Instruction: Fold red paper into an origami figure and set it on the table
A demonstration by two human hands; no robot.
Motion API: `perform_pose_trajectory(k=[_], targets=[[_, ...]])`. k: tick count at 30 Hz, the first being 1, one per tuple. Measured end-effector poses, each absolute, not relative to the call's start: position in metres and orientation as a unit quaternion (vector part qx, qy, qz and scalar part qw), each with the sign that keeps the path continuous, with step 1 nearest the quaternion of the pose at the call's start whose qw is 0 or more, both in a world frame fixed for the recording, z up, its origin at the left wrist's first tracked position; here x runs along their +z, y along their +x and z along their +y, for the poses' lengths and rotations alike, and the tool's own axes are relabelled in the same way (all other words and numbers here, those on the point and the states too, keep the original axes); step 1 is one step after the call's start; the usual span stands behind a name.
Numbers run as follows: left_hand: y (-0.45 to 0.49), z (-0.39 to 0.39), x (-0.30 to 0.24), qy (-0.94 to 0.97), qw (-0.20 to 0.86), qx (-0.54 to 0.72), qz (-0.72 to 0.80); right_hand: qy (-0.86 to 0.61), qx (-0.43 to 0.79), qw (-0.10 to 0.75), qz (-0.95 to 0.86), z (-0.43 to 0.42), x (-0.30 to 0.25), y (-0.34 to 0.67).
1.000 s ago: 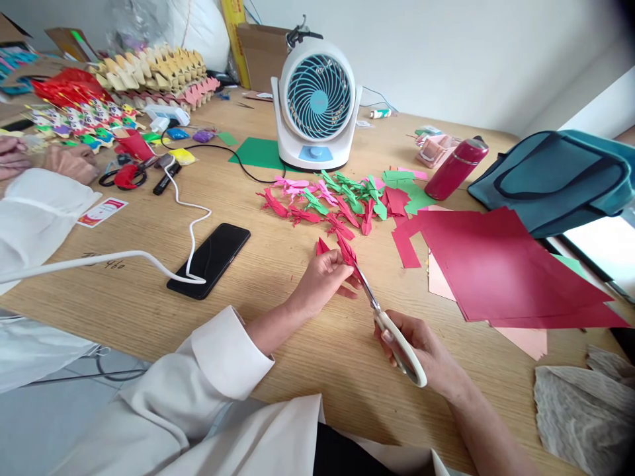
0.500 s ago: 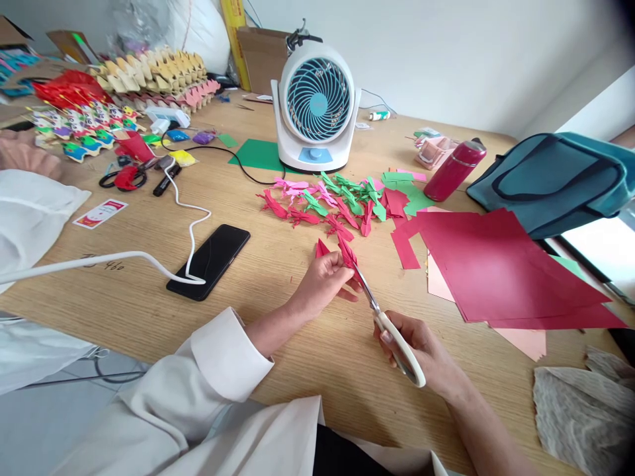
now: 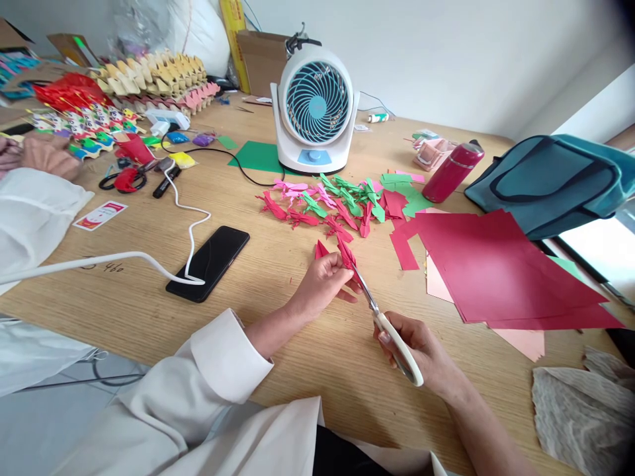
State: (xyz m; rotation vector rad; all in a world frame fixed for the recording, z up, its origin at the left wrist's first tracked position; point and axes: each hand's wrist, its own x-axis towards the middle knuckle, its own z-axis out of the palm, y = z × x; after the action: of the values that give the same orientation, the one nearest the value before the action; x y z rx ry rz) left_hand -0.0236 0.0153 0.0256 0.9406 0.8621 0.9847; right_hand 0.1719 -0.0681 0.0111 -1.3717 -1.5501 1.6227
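The left hand (image 3: 322,284) pinches a folded red paper piece (image 3: 346,252) between thumb and fingers, just above the wooden counter (image 3: 278,264) and in front of the wearer. The right hand (image 3: 417,340) is wrapped around the off-white handles of a pair of scissors (image 3: 399,350), whose metal blades point away to the left and meet the paper beside the left thumb; whether the blades are parted is too small to tell. A second red paper point (image 3: 321,249) rises behind the left hand, and it is unclear whether it belongs to the same piece.

Just beyond lies a cluster of folded paper pieces (image 3: 350,201) in red, green and pink, with a white fan (image 3: 317,102) standing behind it. To the right, large red paper sheets (image 3: 506,271) overlap pale pink sheets (image 3: 520,340); past them are a red bottle (image 3: 452,173), tilted in the view, and a teal bag (image 3: 546,185). A crumpled grey cloth (image 3: 575,416) lies at the near right.

Left of the left hand is a black phone (image 3: 211,264), a white cable (image 3: 196,228) crossing its lower end. At the far left edge, another person's white sleeve (image 3: 40,215) rests on the counter.
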Motion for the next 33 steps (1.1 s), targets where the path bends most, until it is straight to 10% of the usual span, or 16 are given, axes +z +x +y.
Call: perform_pose_trajectory(k=[33], targets=[[-0.0218,0.0097,0.0283,0.441,0.68,0.442,0.385,-0.496,0.615,0.25,-0.559,-0.0676,0.0116,0.1725]])
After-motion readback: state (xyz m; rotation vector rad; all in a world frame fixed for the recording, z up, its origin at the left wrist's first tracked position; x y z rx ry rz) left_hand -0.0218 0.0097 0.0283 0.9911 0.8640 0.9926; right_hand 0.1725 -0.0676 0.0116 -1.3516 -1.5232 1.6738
